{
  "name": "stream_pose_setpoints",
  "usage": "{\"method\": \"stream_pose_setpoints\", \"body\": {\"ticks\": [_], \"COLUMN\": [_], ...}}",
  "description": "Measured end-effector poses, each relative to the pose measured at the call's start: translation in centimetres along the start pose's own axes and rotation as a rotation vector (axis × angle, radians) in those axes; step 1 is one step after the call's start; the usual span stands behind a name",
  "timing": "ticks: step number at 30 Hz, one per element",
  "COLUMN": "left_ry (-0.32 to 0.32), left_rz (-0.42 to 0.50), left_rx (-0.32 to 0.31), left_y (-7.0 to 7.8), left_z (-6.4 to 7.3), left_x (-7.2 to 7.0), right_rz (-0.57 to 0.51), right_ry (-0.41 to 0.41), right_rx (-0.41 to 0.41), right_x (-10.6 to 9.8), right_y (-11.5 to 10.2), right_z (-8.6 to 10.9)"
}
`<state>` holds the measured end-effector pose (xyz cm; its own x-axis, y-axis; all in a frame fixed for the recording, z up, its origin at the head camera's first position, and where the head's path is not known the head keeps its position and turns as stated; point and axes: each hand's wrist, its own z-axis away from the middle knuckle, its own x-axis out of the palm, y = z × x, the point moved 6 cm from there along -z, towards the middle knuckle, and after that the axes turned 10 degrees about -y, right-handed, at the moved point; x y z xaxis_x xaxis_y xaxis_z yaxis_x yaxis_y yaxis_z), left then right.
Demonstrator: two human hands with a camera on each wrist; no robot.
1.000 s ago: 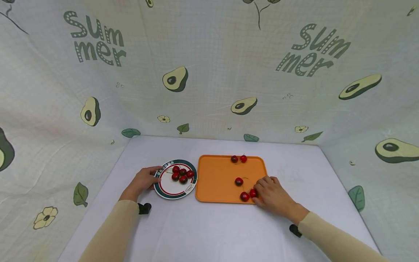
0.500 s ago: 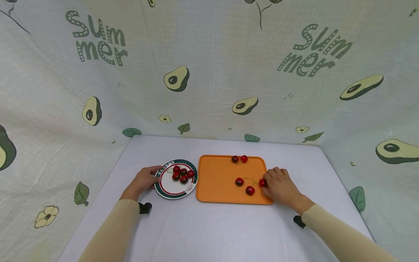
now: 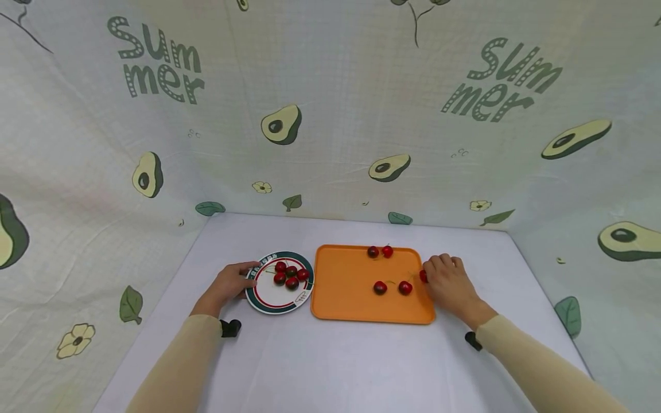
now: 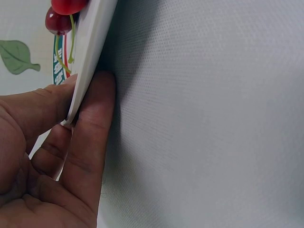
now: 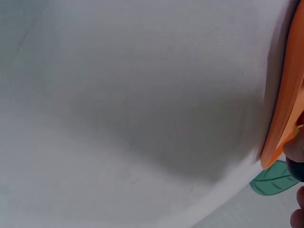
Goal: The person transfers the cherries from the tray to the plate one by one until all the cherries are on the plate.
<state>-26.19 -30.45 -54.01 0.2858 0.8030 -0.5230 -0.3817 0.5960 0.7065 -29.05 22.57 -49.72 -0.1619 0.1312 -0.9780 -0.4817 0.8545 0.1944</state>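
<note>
My left hand [image 3: 233,282] pinches the left rim of a white plate [image 3: 271,296] with a green border; in the left wrist view the thumb lies on top and a finger [image 4: 92,128] underneath. Several dark red cherries [image 3: 291,284] with stems lie on the plate. At the right edge of an orange tray [image 3: 341,298], my right hand [image 3: 450,285] holds a cherry [image 3: 423,276] in its fingertips, partly hidden by the hand. Just left of it on the tray lie a bright red cherry [image 3: 405,288] and a darker cherry [image 3: 380,287].
Two more cherries [image 3: 387,251] sit at the tray's back edge. Plate and tray stand side by side on a white-covered table [image 3: 330,367]. Behind and at both sides hangs a cloth [image 3: 330,103] printed with avocados and leaves.
My right hand has moved right and farther back across the tray with a cherry in its fingers. The bright red cherry beside it has shifted the same way. My left hand stays on the plate.
</note>
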Motion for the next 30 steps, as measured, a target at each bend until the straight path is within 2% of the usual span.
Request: {"method": "stream_pose_setpoints", "body": {"ticks": [7, 14, 18, 24, 30], "left_ry": [0.003, 0.01, 0.016, 0.01, 0.012], "left_rz": [0.012, 0.015, 0.001, 0.002, 0.0], "left_rx": [0.004, -0.021, -0.018, -0.003, -0.001], "left_y": [0.1, -0.3, -0.5, -0.5, -0.3], "left_z": [0.2, -0.4, -0.5, -0.5, -0.4], "left_x": [0.1, 0.1, 0.1, -0.1, 0.0], "right_rz": [-0.039, -0.098, -0.112, -0.112, -0.098], "right_ry": [0.019, 0.187, 0.234, 0.253, 0.226], "right_rx": [0.049, 0.041, 0.027, -0.019, -0.036], "right_x": [-0.5, -1.8, -2.5, -3.5, -3.8], "right_y": [0.7, 0.8, 0.4, -0.8, -2.6], "right_z": [-0.3, -0.8, -1.2, -1.7, -2.5]}}
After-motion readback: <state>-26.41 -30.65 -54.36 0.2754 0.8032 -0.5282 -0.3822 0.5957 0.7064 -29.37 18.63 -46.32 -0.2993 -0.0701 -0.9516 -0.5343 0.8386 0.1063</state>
